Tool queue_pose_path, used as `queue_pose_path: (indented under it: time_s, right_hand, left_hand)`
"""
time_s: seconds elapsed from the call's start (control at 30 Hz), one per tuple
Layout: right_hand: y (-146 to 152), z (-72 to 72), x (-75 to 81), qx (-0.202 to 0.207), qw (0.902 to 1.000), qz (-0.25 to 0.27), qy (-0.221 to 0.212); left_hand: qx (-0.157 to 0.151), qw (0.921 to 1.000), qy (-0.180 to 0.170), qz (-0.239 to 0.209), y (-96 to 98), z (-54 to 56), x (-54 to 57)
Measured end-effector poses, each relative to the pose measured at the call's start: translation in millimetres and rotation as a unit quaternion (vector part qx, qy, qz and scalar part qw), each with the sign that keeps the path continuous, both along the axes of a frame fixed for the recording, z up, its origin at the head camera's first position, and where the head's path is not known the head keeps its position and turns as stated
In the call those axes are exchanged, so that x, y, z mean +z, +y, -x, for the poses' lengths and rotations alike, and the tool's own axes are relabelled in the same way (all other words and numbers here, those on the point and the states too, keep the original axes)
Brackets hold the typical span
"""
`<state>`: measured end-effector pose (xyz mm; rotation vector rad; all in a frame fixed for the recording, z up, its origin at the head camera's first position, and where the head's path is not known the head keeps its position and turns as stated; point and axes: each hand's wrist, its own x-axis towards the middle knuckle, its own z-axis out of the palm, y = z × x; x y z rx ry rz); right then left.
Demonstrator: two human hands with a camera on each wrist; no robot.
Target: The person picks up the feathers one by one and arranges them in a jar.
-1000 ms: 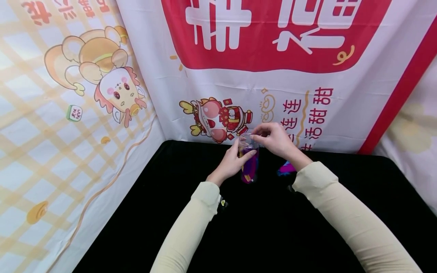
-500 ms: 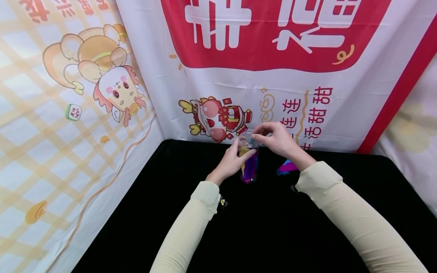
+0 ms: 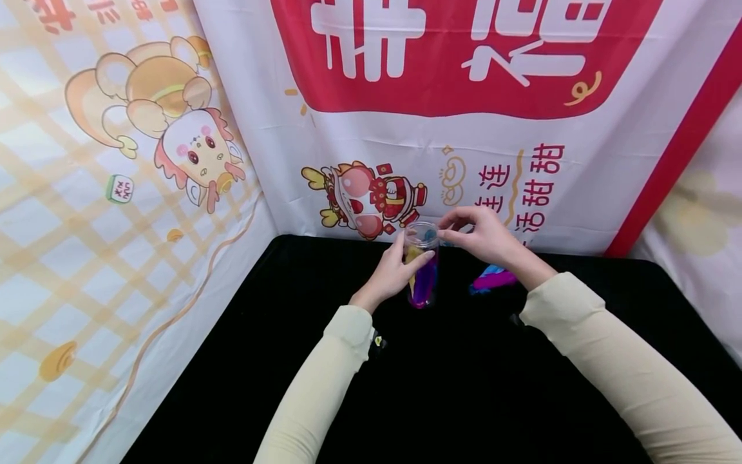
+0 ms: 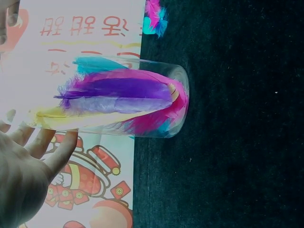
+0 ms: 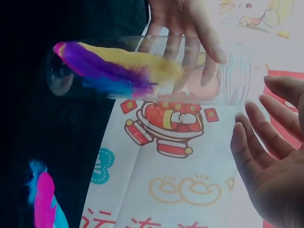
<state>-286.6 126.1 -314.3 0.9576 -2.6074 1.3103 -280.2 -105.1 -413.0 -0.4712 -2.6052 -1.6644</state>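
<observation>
My left hand (image 3: pixel 390 274) grips a clear jar (image 3: pixel 422 238) by its side, thumb on the near face and fingers round the far left. The jar has a ridged neck and an uncovered mouth. Purple, magenta, yellow and blue feathers (image 4: pixel 118 92) lie inside, their lower ends at the bottom. Just right of the rim is my right hand (image 3: pixel 484 238), its fingers loosely bent and apart. Nothing shows between those fingers in the right wrist view, where the jar's neck (image 5: pixel 237 71) is close to the fingertips.
On the black table (image 3: pixel 440 380), right of the jar, lies a small group of magenta and blue feathers (image 3: pixel 493 279). A white cloth backdrop (image 3: pixel 278 148) with red lettering and cartoon figures stands right behind the table. A checked cloth (image 3: pixel 116 258) hangs on the left.
My right hand has moved from the jar's mouth slightly to the right, off the rim. The left hand keeps its grip on the jar. More of the feathers on the table now shows.
</observation>
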Motion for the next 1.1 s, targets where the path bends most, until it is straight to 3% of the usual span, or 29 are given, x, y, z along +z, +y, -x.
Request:
queue_pose_path:
  time_s: [0.4, 0.77, 1.1]
  right_hand:
    - [16, 4.1, -12.6, -0.004, 1.0, -0.005, -0.005]
    - [38, 6.5, -31.5, -0.037, 0.9989, 0.005, -0.026]
    - [63, 9.1, -46.4, -0.066, 0.9951, -0.017, -0.072]
  left_hand:
    - [-0.001, 1.0, 0.003, 0.002, -1.0, 1.7, 0.9]
    - [0.009, 0.9999, 0.001, 0.009, 1.1, -0.5, 1.6]
    - [0.002, 1.0, 0.003, 0.009, 0.5, 0.7, 2.3]
